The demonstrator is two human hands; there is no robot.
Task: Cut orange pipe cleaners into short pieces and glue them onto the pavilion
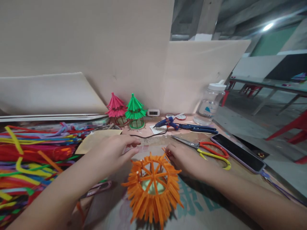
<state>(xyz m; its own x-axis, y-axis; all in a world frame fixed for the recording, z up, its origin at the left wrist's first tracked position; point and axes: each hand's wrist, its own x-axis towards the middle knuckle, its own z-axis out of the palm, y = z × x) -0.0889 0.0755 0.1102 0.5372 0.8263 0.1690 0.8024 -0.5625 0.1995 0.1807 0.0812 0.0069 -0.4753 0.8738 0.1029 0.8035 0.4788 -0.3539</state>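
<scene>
orange paper lantern frame lay on the tabletop between both hands, probably light, flimsy, easily crushed; best held by its spokes. left hand pinched a small strip at its far edge; right hand was curled around an orange strip. teal print beneath was unreadable.

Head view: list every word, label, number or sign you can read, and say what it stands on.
Nothing can be quoted with confidence.
Table cover: large teal printed characters, partly hidden by the orange pipe-cleaner piece and the right hand, not readable.
Bottle: blue-marked label, too small.
Small white clock: dark display, digits too blurred.
</scene>
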